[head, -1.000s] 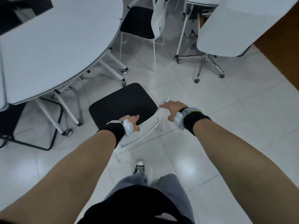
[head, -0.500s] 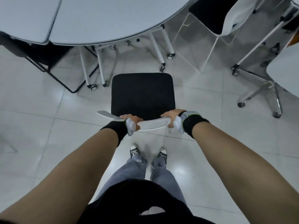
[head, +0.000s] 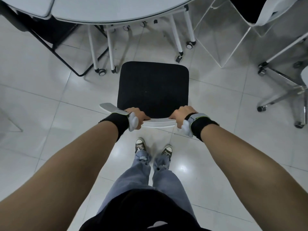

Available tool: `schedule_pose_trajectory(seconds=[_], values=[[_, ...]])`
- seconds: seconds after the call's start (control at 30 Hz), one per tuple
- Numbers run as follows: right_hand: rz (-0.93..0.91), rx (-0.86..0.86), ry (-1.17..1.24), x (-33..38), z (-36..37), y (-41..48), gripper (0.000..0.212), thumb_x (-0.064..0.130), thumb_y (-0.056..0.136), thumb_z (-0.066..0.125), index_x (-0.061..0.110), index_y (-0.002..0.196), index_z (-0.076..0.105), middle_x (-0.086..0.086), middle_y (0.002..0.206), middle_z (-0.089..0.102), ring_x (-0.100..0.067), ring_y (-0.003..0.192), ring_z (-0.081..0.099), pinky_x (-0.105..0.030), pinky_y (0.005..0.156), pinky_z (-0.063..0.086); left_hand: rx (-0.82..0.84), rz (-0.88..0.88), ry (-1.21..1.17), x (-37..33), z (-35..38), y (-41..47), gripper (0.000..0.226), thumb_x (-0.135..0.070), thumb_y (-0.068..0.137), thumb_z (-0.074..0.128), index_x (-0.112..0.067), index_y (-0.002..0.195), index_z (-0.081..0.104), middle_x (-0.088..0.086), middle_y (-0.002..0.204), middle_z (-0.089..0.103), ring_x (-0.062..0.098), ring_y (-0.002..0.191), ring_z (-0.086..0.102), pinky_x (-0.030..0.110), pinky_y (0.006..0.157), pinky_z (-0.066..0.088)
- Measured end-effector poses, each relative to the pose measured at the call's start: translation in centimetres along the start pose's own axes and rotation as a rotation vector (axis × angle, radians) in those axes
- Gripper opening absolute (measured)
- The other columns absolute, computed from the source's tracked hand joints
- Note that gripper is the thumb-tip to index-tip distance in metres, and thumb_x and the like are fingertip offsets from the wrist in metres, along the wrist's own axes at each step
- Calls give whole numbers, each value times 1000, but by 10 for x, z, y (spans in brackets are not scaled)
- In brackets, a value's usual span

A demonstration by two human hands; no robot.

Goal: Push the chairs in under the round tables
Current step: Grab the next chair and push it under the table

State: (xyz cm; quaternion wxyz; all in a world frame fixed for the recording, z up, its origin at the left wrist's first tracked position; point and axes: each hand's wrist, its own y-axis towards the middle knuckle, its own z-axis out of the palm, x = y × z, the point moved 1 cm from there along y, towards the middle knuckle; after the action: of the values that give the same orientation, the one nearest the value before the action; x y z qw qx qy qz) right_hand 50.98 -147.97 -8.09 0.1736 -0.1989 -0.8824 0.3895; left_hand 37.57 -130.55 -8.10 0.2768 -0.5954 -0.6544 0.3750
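A chair with a black seat (head: 153,89) and a white backrest (head: 156,122) stands on the floor directly in front of me, its seat facing the round white table (head: 116,10) at the top. My left hand (head: 137,116) grips the backrest's top edge on the left side. My right hand (head: 181,115) grips the same edge on the right. The front of the seat lies short of the table's rim, close to its white castor legs (head: 179,52).
A black-framed chair (head: 55,40) sits tucked under the table at upper left. Another white chair with a wire frame (head: 246,30) stands at upper right. A second table's chrome castor base (head: 280,84) is at the right. My feet (head: 153,148) stand behind the chair on the tiled floor.
From one second ago, I have turned to face the table squarely, the chair has swung to line up with it, and both hands have closed around the backrest.
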Motion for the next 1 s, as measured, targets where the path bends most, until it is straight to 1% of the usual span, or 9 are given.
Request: schedule_pose_trajectory(seconds=[0.07,0.1,0.2,0.27,0.33,0.5,0.67,0.8,1.0], values=[[-13,18,-7,-2,-3,5,58,22,74,63,35,130,57,-3,110,70,-25,96,64,-28,74,47,-2,-5,-45,2,-1,2,73,-15,69,50,-53,131,44,-13,73,60,12,58,49,11,43,25],[-18,26,-11,-3,-5,6,57,22,74,64,35,130,58,-2,108,71,-23,92,64,-28,72,47,-8,-3,-62,3,-1,4,72,-14,68,49,-52,129,46,-13,72,60,13,59,49,11,43,25],[-36,33,-47,-4,-9,10,57,23,71,67,36,126,60,0,99,72,-19,80,60,-27,67,44,-44,17,-65,9,-2,9,68,-14,70,50,-49,128,51,-10,87,70,15,67,52,14,48,30],[-46,27,-54,-5,-12,12,55,24,73,66,35,127,60,0,101,72,-21,85,63,-27,67,44,-71,13,-76,11,-3,10,67,-13,72,52,-47,129,51,-9,93,72,15,68,53,14,49,31],[-49,8,-50,-6,-14,16,53,24,75,64,34,127,60,0,102,72,-22,88,64,-27,69,43,-95,13,-82,13,-7,10,66,-12,73,53,-46,130,51,-9,96,72,14,71,53,18,58,38],[-50,-24,-42,-10,-27,29,50,22,77,62,34,125,62,0,98,71,-20,78,58,-28,68,45,-118,-18,-54,23,-20,15,63,-11,79,54,-44,132,50,-8,108,70,17,88,62,22,66,41],[-60,-34,-42,-15,-47,46,47,20,78,60,34,122,64,0,91,71,-21,75,61,-29,67,49,-122,-67,-89,41,-35,24,60,-11,81,56,-43,132,51,-8,106,70,13,78,51,23,66,42],[-49,-51,-40,-22,-69,64,51,17,75,61,34,123,64,-1,94,71,-21,73,57,-27,66,44,-134,-76,-112,58,-51,37,57,-12,82,57,-43,130,53,-6,107,69,16,79,54,25,66,46],[-42,-81,-24,-31,-98,84,52,17,73,60,36,120,66,1,95,72,-20,76,59,-27,68,46,-150,-96,-175,82,-74,51,52,-12,85,58,-41,129,55,-5,106,69,16,78,56,26,63,46]])
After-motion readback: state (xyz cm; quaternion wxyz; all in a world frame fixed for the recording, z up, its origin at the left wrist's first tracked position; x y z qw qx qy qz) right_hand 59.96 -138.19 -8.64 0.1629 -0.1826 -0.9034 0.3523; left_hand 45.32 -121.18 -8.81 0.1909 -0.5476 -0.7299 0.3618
